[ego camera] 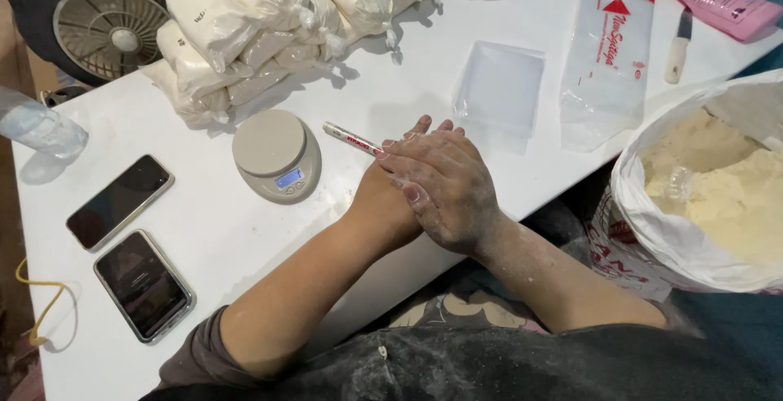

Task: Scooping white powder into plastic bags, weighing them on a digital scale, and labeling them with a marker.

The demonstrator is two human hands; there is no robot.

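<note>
Fingers (424, 144) of both hands lie flat and together, one hand stacked on the other, gripping nothing. Right hand (447, 193) on top, dusted with flour; left hand (383, 201) beneath, mostly covered, only its fingertips showing at the far edge.

Head view, centre of frame: a pen (352, 139), white with a red band, lies on the white table (204, 230) just left of the fingertips, near end touching or almost touching them; contact cannot be told. Its long axis runs from upper left to lower right, pointing in toward the hands. Left hand's fingertips look nearer to it.

Left of centre: a small round kitchen scale (276, 155), display lit, nothing on its plate. Lower left: two phones (130, 242), screens dark. Upper left: a fan (90, 17), and a heap of filled, tied bags of white powder (261, 26).

Above the hands: a flat stack of empty clear bags (499, 91); a larger printed plastic pack (608, 50) beside it. Right edge: an open sack of pale yellow flour (718, 189), a clear scoop half buried in it.
</note>
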